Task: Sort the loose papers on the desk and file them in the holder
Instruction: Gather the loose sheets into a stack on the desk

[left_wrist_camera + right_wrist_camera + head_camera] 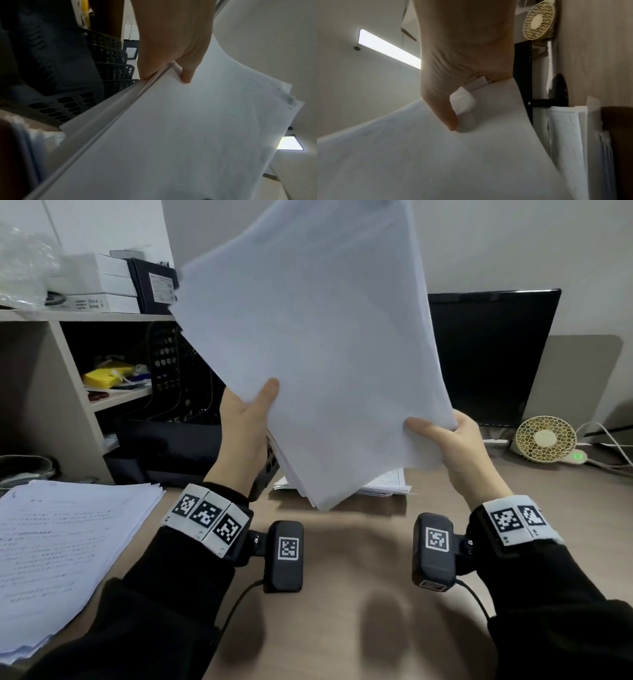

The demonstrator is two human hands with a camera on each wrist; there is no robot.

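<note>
A thick sheaf of white paper (318, 344) is held up on edge above the desk, blank side toward me. My left hand (251, 412) grips its left edge, thumb on the front, fingers hidden behind. My right hand (445, 436) pinches its lower right corner, thumb on the front. The left wrist view shows the sheaf (188, 128) edge-on under my left hand (171, 56). In the right wrist view my right hand (458, 83) holds the sheaf (436, 155) at a folded corner. The black mesh holder (178, 392) stands left of the sheaf, its slots visible (109, 65).
A stack of printed papers (65, 549) lies at the desk's left front. More sheets (387, 481) lie flat behind the held sheaf. A dark monitor (493, 354) and a small round fan (544, 438) stand at the right. Shelves with boxes (99, 282) rise at left.
</note>
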